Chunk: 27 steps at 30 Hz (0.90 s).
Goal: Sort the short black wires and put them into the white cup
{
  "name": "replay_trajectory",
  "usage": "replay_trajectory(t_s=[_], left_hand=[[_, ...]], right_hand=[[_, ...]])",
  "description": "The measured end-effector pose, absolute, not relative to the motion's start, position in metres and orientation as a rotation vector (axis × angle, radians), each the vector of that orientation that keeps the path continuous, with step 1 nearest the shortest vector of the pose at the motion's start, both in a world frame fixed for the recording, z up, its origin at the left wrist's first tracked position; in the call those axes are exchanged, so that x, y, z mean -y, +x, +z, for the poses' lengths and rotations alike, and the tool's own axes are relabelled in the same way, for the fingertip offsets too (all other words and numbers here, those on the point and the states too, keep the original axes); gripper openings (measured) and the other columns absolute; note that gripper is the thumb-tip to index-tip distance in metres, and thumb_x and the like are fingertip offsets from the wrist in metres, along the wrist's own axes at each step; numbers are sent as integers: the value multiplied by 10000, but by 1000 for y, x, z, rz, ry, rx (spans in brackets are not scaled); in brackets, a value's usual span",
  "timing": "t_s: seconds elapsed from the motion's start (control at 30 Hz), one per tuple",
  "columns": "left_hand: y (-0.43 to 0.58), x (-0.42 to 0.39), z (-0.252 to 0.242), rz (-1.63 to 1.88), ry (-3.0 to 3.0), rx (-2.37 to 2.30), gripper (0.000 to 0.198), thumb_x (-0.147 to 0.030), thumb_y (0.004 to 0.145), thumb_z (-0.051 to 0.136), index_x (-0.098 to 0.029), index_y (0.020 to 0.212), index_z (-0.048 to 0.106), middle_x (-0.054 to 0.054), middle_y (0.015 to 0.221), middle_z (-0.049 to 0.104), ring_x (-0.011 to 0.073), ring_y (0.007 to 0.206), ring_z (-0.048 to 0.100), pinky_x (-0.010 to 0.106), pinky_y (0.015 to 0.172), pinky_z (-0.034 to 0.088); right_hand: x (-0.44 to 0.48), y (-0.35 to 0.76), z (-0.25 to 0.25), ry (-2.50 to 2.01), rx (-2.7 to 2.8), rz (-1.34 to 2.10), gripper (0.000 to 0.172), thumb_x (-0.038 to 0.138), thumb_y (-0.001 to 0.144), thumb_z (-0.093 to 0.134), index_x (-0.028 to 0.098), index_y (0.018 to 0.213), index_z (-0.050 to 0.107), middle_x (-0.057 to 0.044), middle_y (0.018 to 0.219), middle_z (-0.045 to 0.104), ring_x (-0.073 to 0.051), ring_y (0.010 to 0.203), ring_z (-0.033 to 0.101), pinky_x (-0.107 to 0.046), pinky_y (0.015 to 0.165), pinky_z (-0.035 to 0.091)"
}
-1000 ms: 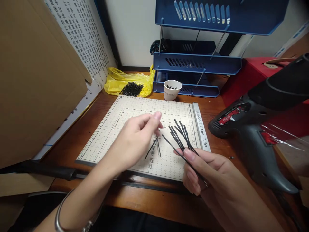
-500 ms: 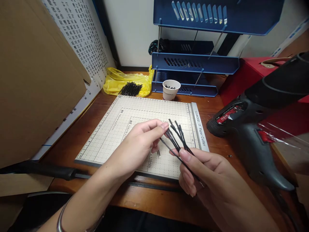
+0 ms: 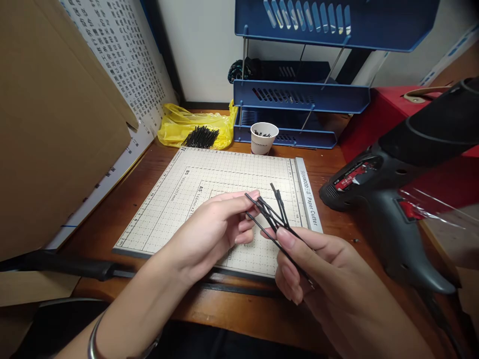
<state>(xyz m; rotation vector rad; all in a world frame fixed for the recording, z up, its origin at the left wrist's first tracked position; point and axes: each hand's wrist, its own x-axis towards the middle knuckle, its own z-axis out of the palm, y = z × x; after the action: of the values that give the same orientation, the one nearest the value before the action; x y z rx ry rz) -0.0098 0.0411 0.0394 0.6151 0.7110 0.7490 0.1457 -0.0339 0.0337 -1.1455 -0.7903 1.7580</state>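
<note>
My right hand (image 3: 318,264) is closed around a small bunch of thin black wires (image 3: 279,212), pinched between thumb and fingers. Their upper ends fan out, and the lower ends show a shiny tip below the thumb. My left hand (image 3: 220,224) has its thumb and forefinger pinched on the upper ends of some of these wires, with its other fingers curled below. Both hands are above the near part of a paper cutter (image 3: 157,209) with a printed grid.
A paper cup (image 3: 263,144) holding short black pieces stands behind the cutter. Beside it, a pile of black wires (image 3: 201,136) lies on a yellow plastic bag (image 3: 172,124). A blue tiered tray (image 3: 299,94) is behind, a heat gun (image 3: 392,219) on the right, the cutter's black handle (image 3: 86,266) on the left.
My left hand has shifted slightly left and turned, its fingers curling more. Some wire tips now lean left towards its thumb. My right hand has stayed nearly in place, keeping the bunch.
</note>
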Motion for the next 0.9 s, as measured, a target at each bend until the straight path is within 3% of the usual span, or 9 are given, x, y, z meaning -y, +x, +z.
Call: replay_trajectory(t_s=[0.23, 0.43, 0.7, 0.9], left_hand=[[-10, -42, 40, 768, 756, -747, 211, -242, 905, 696, -122, 755, 610, -10, 716, 453, 74, 568, 337, 141, 444, 309], [-15, -38, 40, 757, 873, -784, 331, -446, 975, 636, -161, 809, 608, -24, 664, 470, 71, 506, 314, 125, 386, 294], [-13, -34, 45, 717, 790, -762, 276, -273, 966, 634, -139, 731, 580, -18, 651, 467, 55, 491, 292, 94, 362, 280], [-15, -36, 48, 691, 717, -744, 221, -215, 953, 590, -130, 748, 591, -14, 686, 468, 48, 483, 284, 88, 340, 263]], right_hand=[[34, 142, 34, -1133, 659, 1762, 500, 522, 884, 726, 123, 607, 609, 9, 537, 483, -41, 508, 367, -210, 538, 307], [34, 141, 36, -1168, 612, 1709, 526, 547, 811, 787, 127, 573, 580, 14, 527, 462, -42, 506, 352, -213, 533, 294], [34, 139, 35, -1185, 620, 1650, 520, 539, 837, 765, 128, 570, 591, 14, 527, 452, -42, 512, 349, -214, 539, 307], [35, 138, 39, -1180, 533, 1650, 351, 485, 808, 818, 146, 804, 727, 42, 520, 448, -32, 487, 359, -202, 528, 315]])
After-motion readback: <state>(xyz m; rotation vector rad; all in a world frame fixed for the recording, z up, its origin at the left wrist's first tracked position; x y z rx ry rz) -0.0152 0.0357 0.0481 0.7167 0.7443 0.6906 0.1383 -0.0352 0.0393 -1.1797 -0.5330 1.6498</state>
